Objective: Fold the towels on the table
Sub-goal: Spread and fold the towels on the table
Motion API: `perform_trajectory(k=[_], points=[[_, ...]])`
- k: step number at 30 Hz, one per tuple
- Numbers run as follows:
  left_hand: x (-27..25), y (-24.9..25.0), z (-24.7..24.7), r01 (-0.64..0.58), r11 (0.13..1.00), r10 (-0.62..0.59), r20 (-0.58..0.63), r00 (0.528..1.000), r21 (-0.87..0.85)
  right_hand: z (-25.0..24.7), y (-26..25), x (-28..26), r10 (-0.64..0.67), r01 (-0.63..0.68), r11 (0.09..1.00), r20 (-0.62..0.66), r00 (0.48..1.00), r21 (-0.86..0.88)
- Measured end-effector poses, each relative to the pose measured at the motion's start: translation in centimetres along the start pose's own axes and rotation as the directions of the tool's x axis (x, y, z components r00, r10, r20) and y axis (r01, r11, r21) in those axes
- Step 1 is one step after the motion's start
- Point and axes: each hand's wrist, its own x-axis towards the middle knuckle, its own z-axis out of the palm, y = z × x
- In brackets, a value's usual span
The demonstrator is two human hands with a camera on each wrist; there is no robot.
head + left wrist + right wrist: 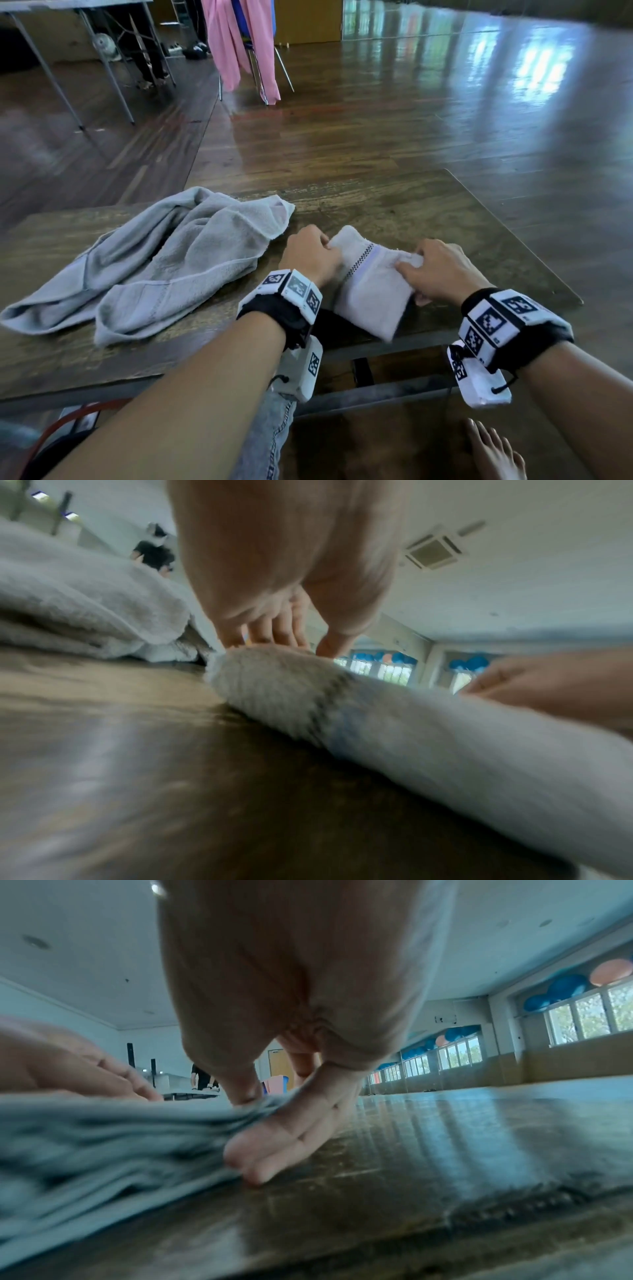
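readable text: none, honestly | wrist bands (503, 322) only carry black-and-white square marker patterns, no letters or numbers | small white towel (370, 284): just a checkered stripe, no label or brand visible

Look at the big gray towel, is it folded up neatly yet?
No, the big gray towel lies crumpled in a loose heap on the table, while both hands work on the small white towel.
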Motion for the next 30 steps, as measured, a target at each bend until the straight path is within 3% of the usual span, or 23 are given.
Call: perform_trajectory(k=[2, 4, 6, 8, 12, 16, 19, 25, 28, 30], points=[[-1.1, -0.4, -0.4, -0.163, 0.985, 0.168, -0.097, 0.981, 0.062, -0.2, -0.2, -0.7, 0.027, -0.03, 0.999, 0.077, 0.997, 0.039], [-2.7, -0.8, -0.5, -0.279, 0.925, 0.321, -0.139, 0.937, 0.256, -0.3, -0.4, -1.6, 0.027, -0.043, 0.995, 0.175, 0.984, 0.09], [-4.3, -1.0, -0.2, -0.319, 0.862, 0.372, -0.065, 0.926, 0.393, -0.2, -0.6, -2.6, -0.01, -0.004, 0.998, 0.211, 0.977, 0.064], [-5.8, -1.2, 0.1, -0.339, 0.837, 0.348, 0.061, 0.936, 0.43, -0.1, -0.6, -3.3, -0.057, 0.059, 0.998, 0.22, 0.974, -0.001], [-7.9, -0.8, 0.2, -0.462, 0.794, 0.448, 0.131, 0.884, 0.395, -0.3, -0.1, -4.6, -0.094, 0.086, 0.995, 0.293, 0.951, 0.041], [-9.5, 0.0, 1.0, -0.57, 0.752, 0.504, 0.269, 0.821, 0.332, -0.5, 0.9, -5.5, -0.103, 0.099, 0.993, 0.067, 0.992, 0.062], [-9.9, 0.0, 1.5, -0.581, 0.741, 0.475, 0.351, 0.807, 0.335, -0.2, 1.3, -6.2, -0.177, 0.171, 0.984, 0.128, 0.976, 0.057], [-10.2, 0.4, 1.3, -0.63, 0.766, 0.577, 0.298, 0.761, 0.126, 0.0, 1.7, -7.1, -0.24, 0.232, 0.97, 0.186, 0.953, 0.067], [-10.4, 0.5, 1.5, -0.59, 0.807, 0.58, 0.237, 0.78, -0.031, 0.0, 1.8, -7.1, -0.273, 0.262, 0.962, 0.217, 0.937, 0.077], [-10.5, 0.4, 1.7, -0.575, 0.818, 0.551, 0.293, 0.781, -0.007, 0.0, 2.0, -6.9, -0.259, 0.248, 0.966, 0.212, 0.942, 0.079]])
